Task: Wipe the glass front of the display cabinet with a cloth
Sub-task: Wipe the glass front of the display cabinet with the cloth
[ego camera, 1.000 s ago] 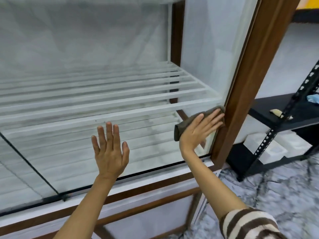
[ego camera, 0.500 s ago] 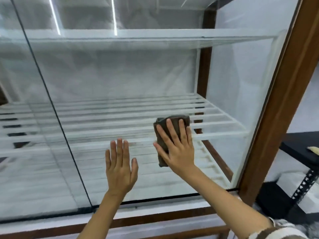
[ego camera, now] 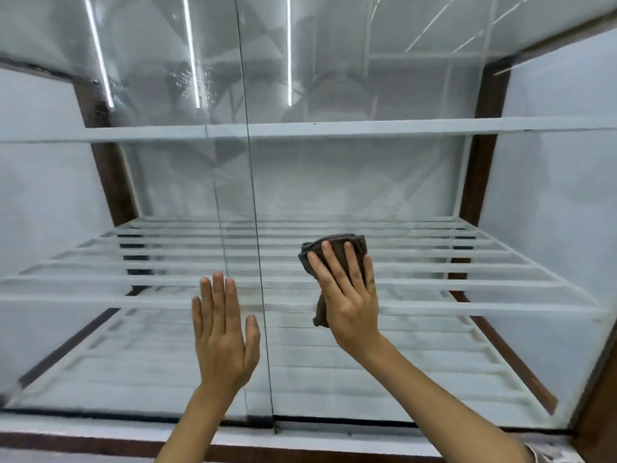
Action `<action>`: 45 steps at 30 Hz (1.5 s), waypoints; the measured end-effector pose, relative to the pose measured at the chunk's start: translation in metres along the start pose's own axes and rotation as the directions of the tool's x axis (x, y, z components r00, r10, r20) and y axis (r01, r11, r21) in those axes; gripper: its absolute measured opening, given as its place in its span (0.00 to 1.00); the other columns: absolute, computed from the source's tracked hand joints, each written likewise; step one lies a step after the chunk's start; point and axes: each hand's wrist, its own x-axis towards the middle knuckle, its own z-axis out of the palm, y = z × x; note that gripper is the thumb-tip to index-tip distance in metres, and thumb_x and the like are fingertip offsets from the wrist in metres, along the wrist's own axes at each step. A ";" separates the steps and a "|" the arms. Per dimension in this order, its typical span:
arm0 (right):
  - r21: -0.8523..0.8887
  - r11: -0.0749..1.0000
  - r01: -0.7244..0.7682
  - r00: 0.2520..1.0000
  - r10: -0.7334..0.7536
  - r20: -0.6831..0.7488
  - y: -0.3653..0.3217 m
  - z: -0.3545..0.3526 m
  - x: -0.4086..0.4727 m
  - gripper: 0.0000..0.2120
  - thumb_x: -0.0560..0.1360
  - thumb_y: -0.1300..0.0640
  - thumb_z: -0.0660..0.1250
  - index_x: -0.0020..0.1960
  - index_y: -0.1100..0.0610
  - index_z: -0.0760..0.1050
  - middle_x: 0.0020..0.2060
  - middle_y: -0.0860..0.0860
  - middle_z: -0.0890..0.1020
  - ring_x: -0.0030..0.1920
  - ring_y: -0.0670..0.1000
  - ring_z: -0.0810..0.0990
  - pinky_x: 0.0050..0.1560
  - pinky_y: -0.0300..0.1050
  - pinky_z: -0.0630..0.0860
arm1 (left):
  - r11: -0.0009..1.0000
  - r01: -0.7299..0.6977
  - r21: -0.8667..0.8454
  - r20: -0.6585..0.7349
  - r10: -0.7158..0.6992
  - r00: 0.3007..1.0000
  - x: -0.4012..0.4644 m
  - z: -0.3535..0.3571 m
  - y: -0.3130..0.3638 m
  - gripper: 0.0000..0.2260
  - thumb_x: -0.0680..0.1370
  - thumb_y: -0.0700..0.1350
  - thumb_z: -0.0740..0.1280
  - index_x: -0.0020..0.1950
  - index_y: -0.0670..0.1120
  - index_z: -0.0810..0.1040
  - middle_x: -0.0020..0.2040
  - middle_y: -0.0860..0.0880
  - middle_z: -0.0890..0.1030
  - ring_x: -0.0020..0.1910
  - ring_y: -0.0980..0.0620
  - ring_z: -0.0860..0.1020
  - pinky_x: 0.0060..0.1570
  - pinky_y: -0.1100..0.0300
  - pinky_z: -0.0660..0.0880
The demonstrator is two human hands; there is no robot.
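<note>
Cloth (ego camera: 334, 252): one, dark brown, bunched, pinned flat against the glass front (ego camera: 417, 182) under my right hand (ego camera: 350, 299), whose fingers lie straight and spread over it; a fold shows above my fingertips and a tail hangs below my palm on the thumb side. My left hand (ego camera: 223, 335) is empty, fingers straight and together, palm toward the pane, just left of the right hand; I cannot tell whether it touches the glass. Glass panes: two, meeting at one dark vertical seam (ego camera: 253, 208) that runs between my hands. Behind the glass: two white slatted shelves, the upper shelf (ego camera: 334, 128) above both hands, the lower shelf (ego camera: 467, 262) level with my fingers. Brown wooden posts (ego camera: 480, 155) stand beyond each hand. Three bright strip reflections (ego camera: 289, 51) streak the pane overhead.
</note>
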 end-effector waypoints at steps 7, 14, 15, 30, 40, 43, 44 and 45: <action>0.231 0.968 -0.101 0.979 0.138 -0.149 -0.037 0.002 0.060 0.22 0.85 0.58 0.49 0.78 0.51 0.55 0.78 0.46 0.54 0.77 0.57 0.54 0.76 0.59 0.50 | 1.000 -0.003 0.006 -0.034 0.003 0.999 0.036 -0.009 -0.033 0.26 0.82 0.48 0.48 0.78 0.42 0.46 0.79 0.47 0.46 0.78 0.46 0.47 0.76 0.50 0.44; 0.374 0.927 0.007 0.962 0.096 -0.256 -0.077 0.016 0.173 0.19 0.85 0.56 0.51 0.75 0.55 0.59 0.74 0.53 0.62 0.77 0.57 0.55 0.75 0.62 0.54 | 0.998 0.061 -0.019 -0.165 -0.063 0.984 0.101 -0.010 -0.052 0.25 0.82 0.47 0.48 0.78 0.44 0.46 0.79 0.50 0.46 0.78 0.48 0.47 0.76 0.52 0.43; 0.371 0.928 0.026 0.966 0.072 -0.249 -0.083 0.018 0.189 0.19 0.84 0.56 0.51 0.75 0.55 0.60 0.75 0.53 0.62 0.77 0.56 0.55 0.76 0.62 0.53 | 0.995 0.086 -0.043 -0.191 -0.093 0.977 0.109 -0.014 -0.055 0.26 0.81 0.45 0.49 0.78 0.45 0.46 0.79 0.51 0.46 0.78 0.48 0.47 0.76 0.52 0.43; 0.424 0.904 -0.058 0.992 0.005 0.126 -0.149 0.024 0.264 0.35 0.78 0.37 0.28 0.78 0.50 0.54 0.77 0.44 0.46 0.76 0.41 0.36 0.74 0.43 0.29 | 0.979 -0.156 -0.131 -0.078 0.147 0.986 0.217 -0.067 -0.109 0.24 0.83 0.49 0.43 0.76 0.40 0.56 0.78 0.45 0.55 0.78 0.46 0.50 0.76 0.48 0.46; 0.205 0.961 -0.188 0.979 0.199 -0.038 -0.137 0.010 0.263 0.26 0.82 0.39 0.39 0.77 0.46 0.51 0.78 0.45 0.51 0.78 0.46 0.42 0.76 0.50 0.33 | 0.963 -0.224 0.149 0.071 0.215 0.974 0.232 -0.069 -0.125 0.29 0.82 0.59 0.46 0.76 0.43 0.60 0.77 0.47 0.60 0.78 0.49 0.52 0.76 0.48 0.43; -0.066 0.969 -0.238 0.966 0.229 -0.119 -0.099 0.009 0.266 0.25 0.83 0.42 0.46 0.78 0.47 0.54 0.78 0.49 0.52 0.78 0.51 0.42 0.76 0.55 0.35 | 0.986 -0.128 0.105 -0.014 0.130 0.991 0.239 -0.061 -0.102 0.29 0.81 0.59 0.50 0.72 0.38 0.67 0.74 0.41 0.66 0.76 0.46 0.57 0.76 0.47 0.48; -0.082 0.963 -0.256 0.962 0.246 -0.114 -0.090 0.009 0.266 0.26 0.82 0.41 0.46 0.78 0.47 0.54 0.78 0.49 0.51 0.78 0.52 0.42 0.76 0.56 0.35 | 0.995 -0.081 0.062 -0.038 0.084 0.996 0.244 -0.057 -0.093 0.29 0.81 0.58 0.51 0.71 0.37 0.67 0.73 0.40 0.67 0.76 0.44 0.58 0.76 0.47 0.49; -0.075 0.960 -0.269 0.960 0.261 -0.100 -0.085 0.010 0.266 0.26 0.82 0.40 0.44 0.78 0.46 0.52 0.79 0.48 0.50 0.78 0.51 0.42 0.76 0.56 0.35 | 0.998 -0.053 0.021 -0.050 0.054 0.997 0.249 -0.052 -0.085 0.28 0.81 0.58 0.52 0.72 0.37 0.66 0.73 0.38 0.66 0.76 0.43 0.58 0.76 0.47 0.49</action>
